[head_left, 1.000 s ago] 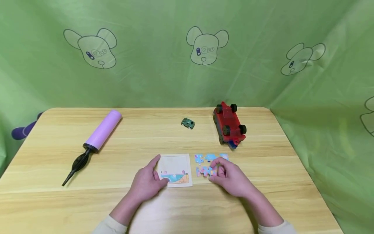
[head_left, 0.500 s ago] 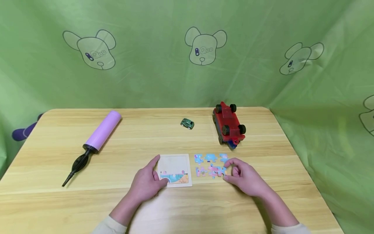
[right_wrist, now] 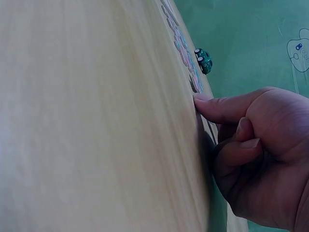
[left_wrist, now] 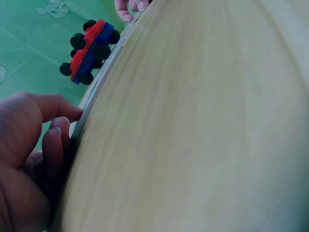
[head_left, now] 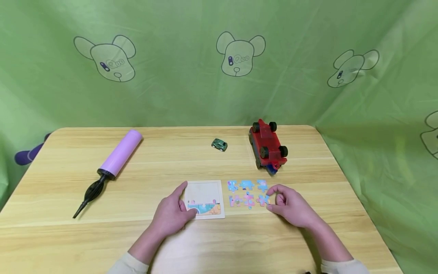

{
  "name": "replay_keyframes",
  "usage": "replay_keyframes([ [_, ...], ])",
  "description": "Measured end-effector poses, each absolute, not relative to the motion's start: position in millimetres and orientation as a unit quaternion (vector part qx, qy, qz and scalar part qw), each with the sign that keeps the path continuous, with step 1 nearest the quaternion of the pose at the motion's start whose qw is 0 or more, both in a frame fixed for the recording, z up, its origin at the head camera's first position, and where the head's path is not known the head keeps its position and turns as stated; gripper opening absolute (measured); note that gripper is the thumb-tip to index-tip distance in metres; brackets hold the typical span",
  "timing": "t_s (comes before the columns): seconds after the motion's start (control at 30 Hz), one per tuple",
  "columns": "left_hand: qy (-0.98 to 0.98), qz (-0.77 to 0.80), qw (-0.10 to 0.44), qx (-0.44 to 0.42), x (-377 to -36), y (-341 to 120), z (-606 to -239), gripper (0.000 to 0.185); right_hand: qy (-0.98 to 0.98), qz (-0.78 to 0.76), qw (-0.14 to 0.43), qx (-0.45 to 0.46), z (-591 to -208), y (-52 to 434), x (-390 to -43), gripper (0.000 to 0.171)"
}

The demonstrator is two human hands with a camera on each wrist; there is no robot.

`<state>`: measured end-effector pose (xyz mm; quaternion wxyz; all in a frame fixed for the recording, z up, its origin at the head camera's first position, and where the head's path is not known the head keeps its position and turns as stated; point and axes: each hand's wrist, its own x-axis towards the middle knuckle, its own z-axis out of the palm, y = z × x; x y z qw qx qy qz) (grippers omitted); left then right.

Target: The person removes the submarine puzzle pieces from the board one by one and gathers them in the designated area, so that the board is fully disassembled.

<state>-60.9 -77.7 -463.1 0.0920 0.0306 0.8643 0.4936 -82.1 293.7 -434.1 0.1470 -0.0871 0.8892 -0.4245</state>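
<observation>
My left hand grips the left side of a square wooden puzzle tray, index finger at its far corner and thumb on its near edge. Joined pieces with a teal and orange picture fill the tray's near strip; bare wood shows above them. Right of the tray, several loose jigsaw pieces lie in two rows. My right hand has thumb and index finger at the right edge of the near row's last puzzle piece, pinching it at the tabletop. In the right wrist view the other fingers curl inward.
A small green toy car stands behind the tray. Farther right, a red and blue toy vehicle has wheels facing up. A purple hand pump with a black nozzle lies at left. Green printed cloth hangs behind the table.
My right hand has moved right with a puzzle piece, which now lies apart at the near row's right end, uncovering the pieces behind. My left hand and the tray have stayed put.
</observation>
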Motion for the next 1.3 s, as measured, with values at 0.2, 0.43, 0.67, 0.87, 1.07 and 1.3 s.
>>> replay_keyframes([
  [0.2,0.864,0.495,0.091,0.032,-60.7,-78.3,-462.9,0.091,0.878,-0.446,0.155,-0.081,-434.7,295.1,-84.3,0.035],
  [0.43,0.837,0.531,0.121,0.051,-60.0,-83.4,-461.9,0.098,0.875,-0.462,0.122,-0.071,-438.6,294.0,-80.7,0.04],
  [0.67,0.827,0.537,0.142,0.08,-60.7,-86.7,-461.3,0.102,0.871,-0.478,0.09,-0.066,-442.6,274.3,-78.0,0.033],
  [0.87,0.843,0.517,0.124,0.078,-61.3,-86.6,-464.2,0.103,0.858,-0.499,0.082,-0.087,-434.9,247.4,-78.2,0.031],
  [1.07,0.848,0.513,0.113,0.067,-61.8,-87.2,-461.6,0.1,0.849,-0.51,0.085,-0.114,-428.7,216.7,-83.4,0.031],
  [1.3,0.835,0.536,0.098,0.075,-63.4,-90.3,-452.9,0.091,0.837,-0.517,0.098,-0.153,-428.7,181.4,-87.8,0.031],
])
